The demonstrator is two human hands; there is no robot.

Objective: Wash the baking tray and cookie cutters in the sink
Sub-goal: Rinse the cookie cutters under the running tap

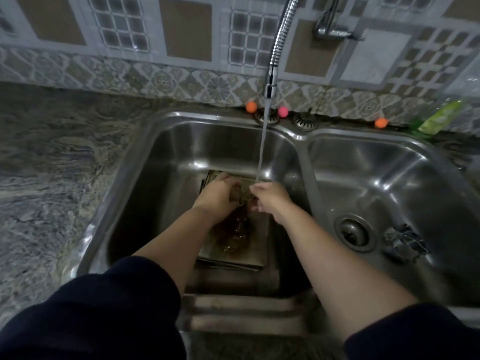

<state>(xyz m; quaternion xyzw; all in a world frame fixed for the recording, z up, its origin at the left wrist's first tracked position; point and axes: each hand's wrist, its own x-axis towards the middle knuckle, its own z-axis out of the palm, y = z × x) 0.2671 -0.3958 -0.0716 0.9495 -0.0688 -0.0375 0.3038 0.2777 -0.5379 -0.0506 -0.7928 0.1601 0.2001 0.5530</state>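
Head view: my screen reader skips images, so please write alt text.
Both hands, left hand and right hand, hold a cookie cutter under the running faucet, above a baking tray in the left sink basin.

Hands [220, 196] hide most of the cookie cutter [242, 197]; tray [233, 258] partly covered.

A square metal baking tray [235, 255] is lying flat on the bottom of the left basin of the steel sink [161, 141], brown dirty water pooling at its middle. A thin wire-like cookie cutter [242, 198] is sitting above the tray's 12 o'clock half, its shape too small and blurred to tell. More cookie cutters [405, 241], a dark tangled cluster, are lying on the floor of the right basin, at 3 o'clock from the drain.
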